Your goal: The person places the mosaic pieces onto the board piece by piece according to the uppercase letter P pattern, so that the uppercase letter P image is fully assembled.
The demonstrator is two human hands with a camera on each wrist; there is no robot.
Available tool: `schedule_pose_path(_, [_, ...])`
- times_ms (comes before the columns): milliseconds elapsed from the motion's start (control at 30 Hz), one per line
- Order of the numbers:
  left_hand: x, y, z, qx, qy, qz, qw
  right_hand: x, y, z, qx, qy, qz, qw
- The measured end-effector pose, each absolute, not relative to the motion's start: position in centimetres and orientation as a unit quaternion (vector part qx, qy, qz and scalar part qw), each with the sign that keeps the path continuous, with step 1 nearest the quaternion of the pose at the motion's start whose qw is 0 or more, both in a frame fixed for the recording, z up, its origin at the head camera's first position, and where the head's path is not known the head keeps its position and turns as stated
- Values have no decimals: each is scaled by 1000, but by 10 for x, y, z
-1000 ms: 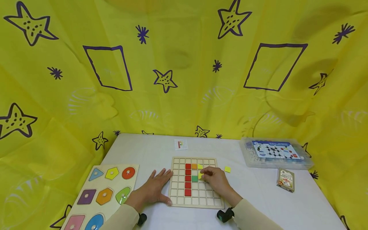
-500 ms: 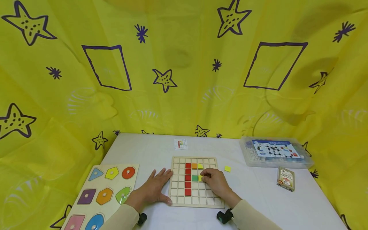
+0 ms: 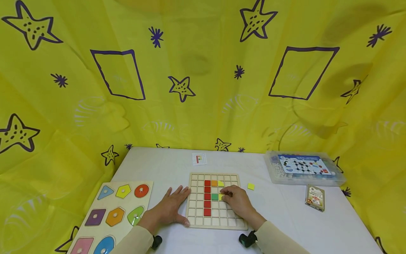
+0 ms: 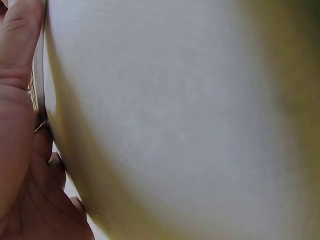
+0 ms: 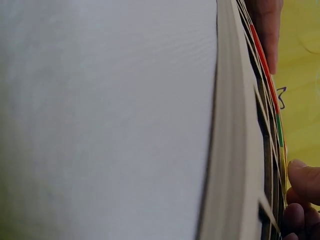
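Observation:
A wooden grid board (image 3: pixel 219 228) lies on the white table. One column holds several red tiles (image 3: pixel 207 204), with an orange tile (image 3: pixel 214 183) and a yellow piece (image 3: pixel 221 183) beside the top one. My right hand (image 3: pixel 239 201) has its thumb and curled fingers on a yellow tile (image 3: pixel 220 197), which sits right of the green tile (image 3: pixel 214 197); the fingers partly cover it. With fingers spread, my left hand (image 3: pixel 171 207) rests against the board's left edge, thumb at the lower corner. In the right wrist view, fingertips (image 5: pixel 300 172) touch the board's surface near the yellow tile.
A loose yellow tile (image 3: pixel 251 186) lies right of the board, and a small pattern card (image 3: pixel 199 159) behind it. On the left is a knobbed shape puzzle (image 3: pixel 122 201). A clear plastic case (image 3: pixel 304 169) and a small box (image 3: pixel 315 198) stand at the right.
My right hand has brought the yellow tile slightly down into the cell beside the green tile, and its fingers have shifted only a little since. My left hand has stayed in place.

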State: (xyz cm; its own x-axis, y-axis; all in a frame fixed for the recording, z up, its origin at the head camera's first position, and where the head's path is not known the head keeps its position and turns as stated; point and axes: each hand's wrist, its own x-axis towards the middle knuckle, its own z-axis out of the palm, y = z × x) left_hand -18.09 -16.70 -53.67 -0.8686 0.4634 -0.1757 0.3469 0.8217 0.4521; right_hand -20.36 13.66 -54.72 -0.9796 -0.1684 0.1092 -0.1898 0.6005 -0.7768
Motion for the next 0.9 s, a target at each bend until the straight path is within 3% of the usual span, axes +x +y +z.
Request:
schedule_pose_path(633, [-180,-166,-532,205,944,212,146,-206,140,-537,75,-847,523,-55])
schedule_pose_path(900, [-179,-165,-530,204,944,215,149,-213,153,-527,54,-847,528,-30])
